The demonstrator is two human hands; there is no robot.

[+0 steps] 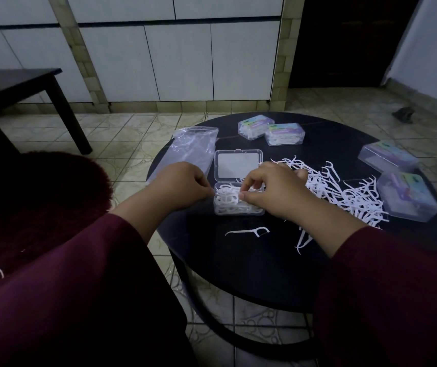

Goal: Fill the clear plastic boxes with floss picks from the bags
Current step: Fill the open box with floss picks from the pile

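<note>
While lid open, clear box (238, 205) heaped, white floss picks (344, 194) beside

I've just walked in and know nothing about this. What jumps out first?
Two hands meet over an open clear box at the middle of the round black table, the right hand pinching white floss picks into it while the left hand steadies its edge. To the right sprawls a heap of loose picks.
</note>
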